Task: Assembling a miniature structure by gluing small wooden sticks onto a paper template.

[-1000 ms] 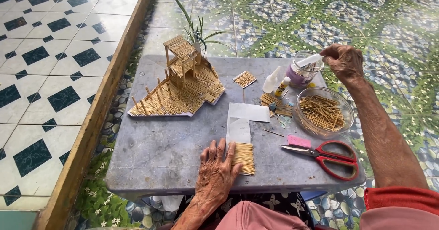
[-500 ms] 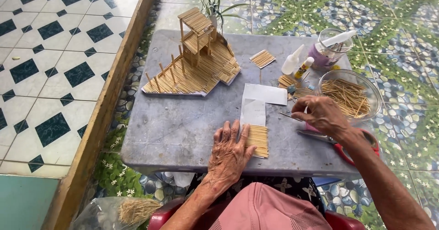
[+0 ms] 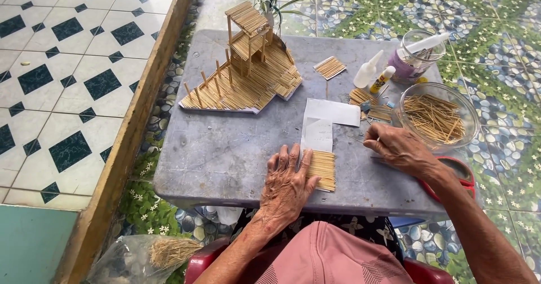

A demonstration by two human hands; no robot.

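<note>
Two hands worked over a grey worktop (image 3: 225,148). At the left rear stood a model house of thin sticks (image 3: 248,69). The left hand (image 3: 288,185) lay flat with fingers spread, holding nothing and pressing the edge of a small mat of glued sticks (image 3: 322,169) at the near middle. Just behind the mat lay white paper pieces (image 3: 329,115). The right hand (image 3: 397,147) pinched a single thin stick between curled fingers. Behind it sat a glass bowl of sticks (image 3: 437,117) and two glue bottles (image 3: 375,72).

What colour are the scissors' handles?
Red; the scissors peek out under the right hand in the head view.
</note>
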